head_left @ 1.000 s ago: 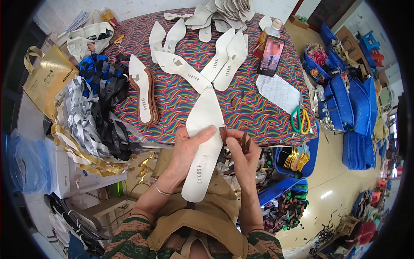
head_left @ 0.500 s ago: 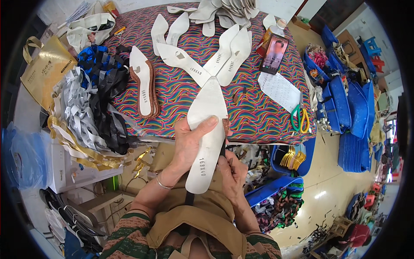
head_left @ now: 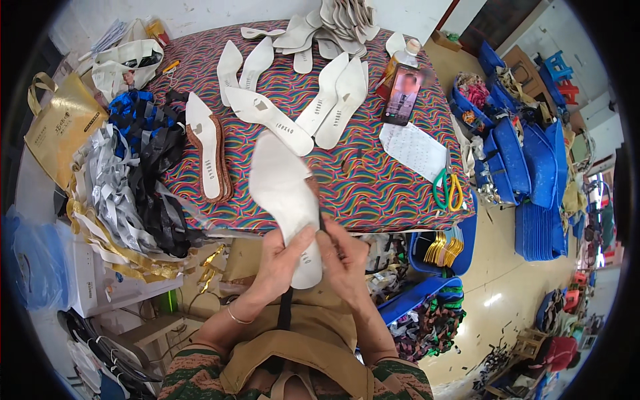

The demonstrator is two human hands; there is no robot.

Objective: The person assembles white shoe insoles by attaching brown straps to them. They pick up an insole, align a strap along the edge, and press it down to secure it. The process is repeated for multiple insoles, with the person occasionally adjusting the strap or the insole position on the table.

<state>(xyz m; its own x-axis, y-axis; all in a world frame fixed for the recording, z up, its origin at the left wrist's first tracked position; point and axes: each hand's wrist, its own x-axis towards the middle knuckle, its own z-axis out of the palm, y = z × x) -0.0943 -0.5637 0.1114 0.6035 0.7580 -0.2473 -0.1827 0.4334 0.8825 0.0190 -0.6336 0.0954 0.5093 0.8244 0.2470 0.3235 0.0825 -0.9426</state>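
Held over the table's near edge is a white shoe insole (head_left: 287, 183), its pointed toe away from me and a brown patch at its right edge. My left hand (head_left: 277, 261) is closed on its narrow heel part, thumb on top. At the opposite edge my right hand (head_left: 344, 259) is closed, its fingers pinching a thin black strip (head_left: 321, 217) against the insole. Their exact grip is partly hidden. More black strip (head_left: 285, 310) hangs below the heel over my brown apron (head_left: 320, 327); whether both are one piece I cannot tell.
The patterned tablecloth (head_left: 373, 187) carries loose insoles (head_left: 270, 120), a brown-edged insole stack (head_left: 208, 153), a far pile (head_left: 340, 27), a phone (head_left: 402, 97), a bottle (head_left: 405, 53), paper (head_left: 415, 150) and scissors (head_left: 448, 189). Ribbon bundles (head_left: 117, 180) lie left; blue bins (head_left: 527, 160) stand right.
The insole has shifted left and turned slightly. My left hand has moved from its middle toward the heel, and my right hand has come up against its right edge.
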